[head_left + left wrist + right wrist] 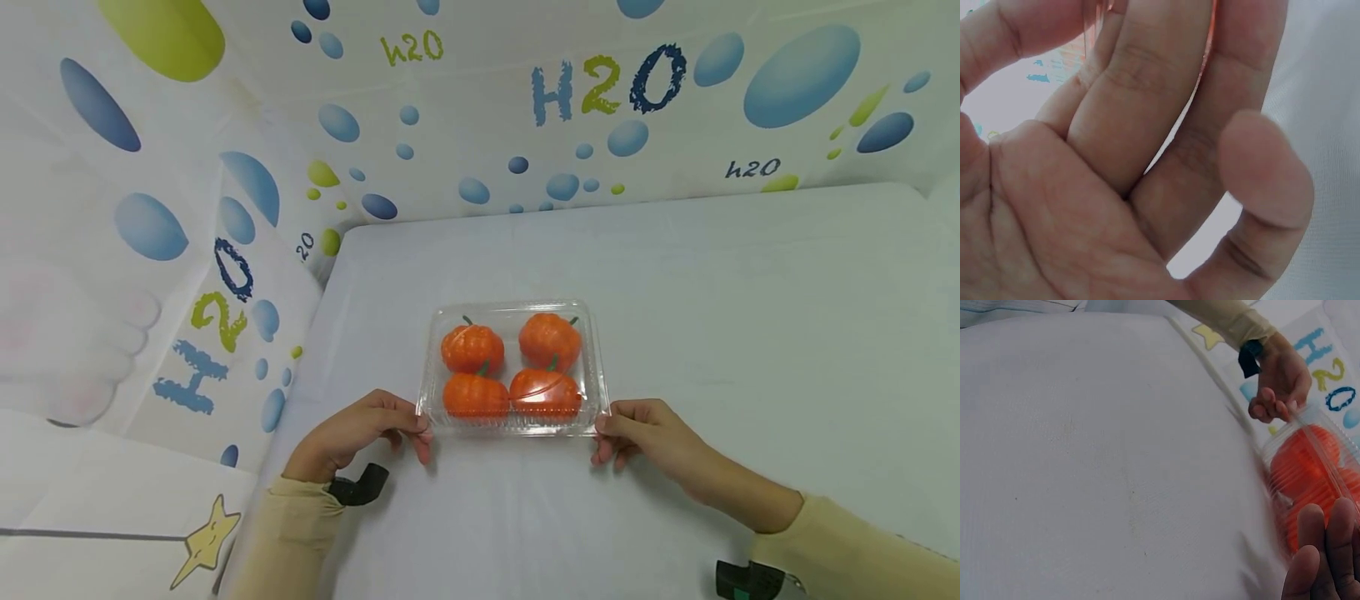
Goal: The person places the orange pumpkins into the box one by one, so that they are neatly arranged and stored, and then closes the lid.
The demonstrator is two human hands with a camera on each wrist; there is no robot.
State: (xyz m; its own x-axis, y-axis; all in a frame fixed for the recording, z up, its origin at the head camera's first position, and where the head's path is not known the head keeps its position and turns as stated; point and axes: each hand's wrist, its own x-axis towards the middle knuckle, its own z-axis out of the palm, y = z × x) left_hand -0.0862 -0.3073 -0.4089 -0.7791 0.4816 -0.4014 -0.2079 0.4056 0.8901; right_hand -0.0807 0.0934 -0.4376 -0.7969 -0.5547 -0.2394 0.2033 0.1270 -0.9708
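A clear plastic clamshell container [512,329] holds several small orange pumpkins [550,340] with green stems, set in two rows. Its lid is down over them. My left hand [354,433] pinches the near left corner between thumb and fingers. At the near right corner my right hand [660,433] does the same. The left wrist view is mostly filled by the left palm [1079,212], with a sliver of orange behind the fingers. In the right wrist view the container [1311,419] appears at the right, between both hands.
The container is on or just above a white-covered table [750,333]. Behind it and along the left side hangs a white sheet [480,83] printed with blue and green drops and "H2O". Black wrist straps [360,486] are on both arms.
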